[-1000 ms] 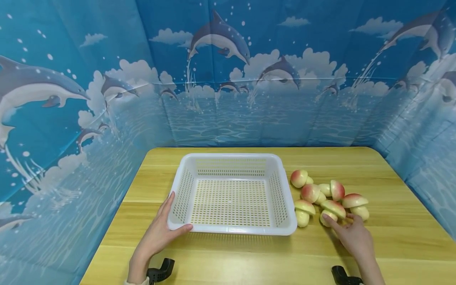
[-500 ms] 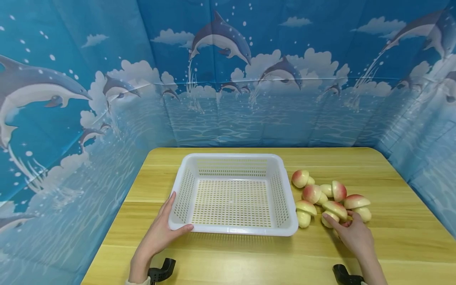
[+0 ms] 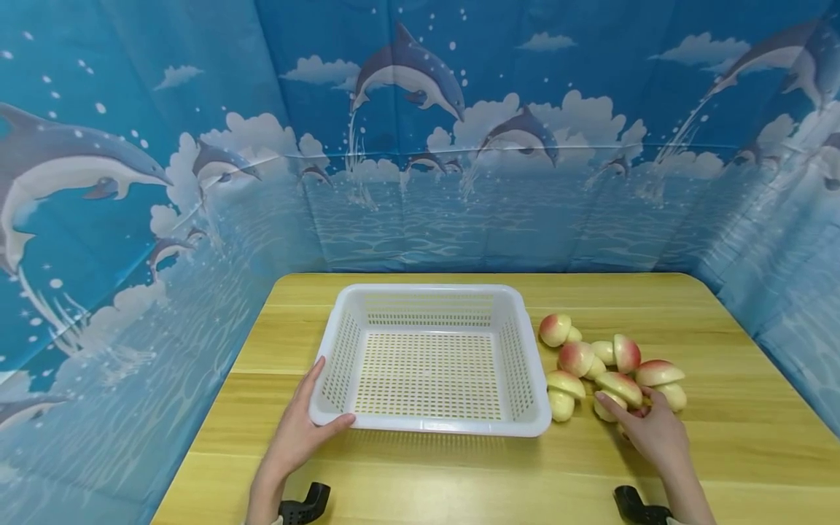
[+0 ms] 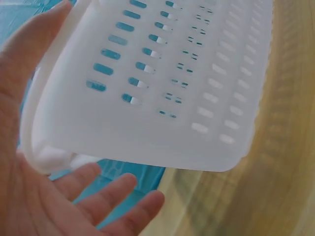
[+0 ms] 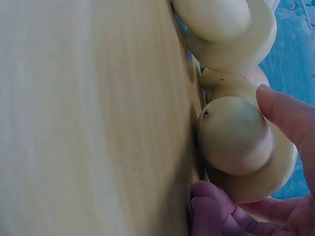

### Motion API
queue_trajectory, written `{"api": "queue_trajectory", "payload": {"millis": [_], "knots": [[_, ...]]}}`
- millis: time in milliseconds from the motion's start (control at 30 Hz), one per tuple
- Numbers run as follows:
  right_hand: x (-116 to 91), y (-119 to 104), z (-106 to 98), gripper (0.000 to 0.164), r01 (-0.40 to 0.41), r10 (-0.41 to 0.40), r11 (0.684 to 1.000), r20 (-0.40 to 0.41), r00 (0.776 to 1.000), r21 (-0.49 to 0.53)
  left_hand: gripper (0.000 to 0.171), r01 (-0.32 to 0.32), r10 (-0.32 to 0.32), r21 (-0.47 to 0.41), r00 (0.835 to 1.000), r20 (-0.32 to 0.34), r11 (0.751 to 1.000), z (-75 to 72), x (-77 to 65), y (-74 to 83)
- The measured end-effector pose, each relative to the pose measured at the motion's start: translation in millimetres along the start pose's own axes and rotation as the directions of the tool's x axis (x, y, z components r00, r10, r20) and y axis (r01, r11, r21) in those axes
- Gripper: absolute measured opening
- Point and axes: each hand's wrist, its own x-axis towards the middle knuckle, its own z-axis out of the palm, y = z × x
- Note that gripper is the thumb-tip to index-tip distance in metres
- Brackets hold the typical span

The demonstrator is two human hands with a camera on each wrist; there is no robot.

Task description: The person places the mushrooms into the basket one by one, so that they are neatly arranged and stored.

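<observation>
A white plastic basket (image 3: 453, 425) with slotted walls stands on the table, nothing inside it. At its front left corner rests my left hand (image 3: 292, 434), thumb along the front rim and fingers straight along the left side. In the left wrist view several fingertips (image 4: 133, 209) extend past the basket's corner. Right of the basket my right hand (image 3: 659, 441) holds a toy mushroom (image 3: 620, 389), pale yellow with a reddish tint. The right wrist view shows the thumb against the held mushroom (image 5: 236, 135) and curled fingers below it; the mushroom appears to lie on the table.
Several more toy mushrooms lie close around the held one, including one near the basket wall (image 3: 566, 384), one at the back (image 3: 555, 329) and one to the right (image 3: 659, 373). A wooden table (image 3: 459, 481) meets a blue dolphin-print curtain (image 3: 420, 219) behind.
The whole view shifts slightly. My right thumb and fingers stay at the same mushroom, and my left hand stays at the basket corner, its wrist shifted slightly right.
</observation>
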Motion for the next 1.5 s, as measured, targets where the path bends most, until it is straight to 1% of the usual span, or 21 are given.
{"api": "queue_trajectory", "payload": {"millis": [67,100,200,267,367,533,800,1033,1133,1300,1500], "knots": [[0.8,0.1,-0.1,0.109,-0.003,0.003,1.0,-0.009,1.0,0.012,0.096,-0.006,0.005,-0.096,1.0,-0.006,0.995,2.5,0.0,-3.3],[1.8,0.0,-0.5,0.109,-0.003,0.003,1.0,-0.007,1.0,0.018,0.094,-0.007,0.007,-0.15,1.0,-0.004,0.989,3.7,0.1,-4.9],[3.4,0.2,-0.9,0.109,-0.003,0.003,1.0,0.002,1.0,0.024,0.088,0.008,-0.003,-0.305,1.0,0.017,0.952,6.9,0.3,-9.0],[4.1,0.6,-0.4,0.108,0.003,-0.003,1.0,0.007,1.0,0.025,0.086,0.014,-0.002,-0.378,0.999,0.032,0.926,8.2,0.0,-10.7],[4.2,2.1,1.9,0.105,0.001,-0.001,1.0,0.013,1.0,0.024,0.085,-0.003,0.028,-0.44,0.998,0.049,0.898,8.8,-1.2,-13.7],[3.9,3.9,6.2,0.106,-0.012,0.011,0.999,0.013,1.0,0.038,0.082,-0.049,0.081,-0.483,0.996,0.045,0.874,9.6,-3.8,-18.5],[3.0,6.9,8.1,0.105,-0.01,0.01,0.999,0.013,1.0,0.034,0.082,-0.064,0.08,-0.514,0.997,0.008,0.855,14.6,-6.8,-23.4],[1.6,8.1,10.3,0.104,-0.021,0.021,0.999,-0.008,1.0,0.04,0.081,-0.092,0.116,-0.573,0.993,0.005,0.814,19.5,-6.9,-24.8],[1.4,8.7,10.6,0.101,-0.032,0.033,0.998,-0.016,0.999,0.044,0.081,-0.106,0.133,-0.587,0.991,0.003,0.803,21.5,-6.8,-25.3],[2.6,8.3,8.7,0.101,-0.035,0.036,0.998,-0.017,0.999,0.053,0.081,-0.108,0.143,-0.6,0.99,0.011,0.793,24.0,-5.3,-25.2],[5.9,5.0,9.2,0.108,-0.041,0.041,0.997,-0.007,0.999,0.062,0.08,-0.119,0.147,-0.604,0.989,-0.003,0.788,23.6,-2.9,-23.9]]}}
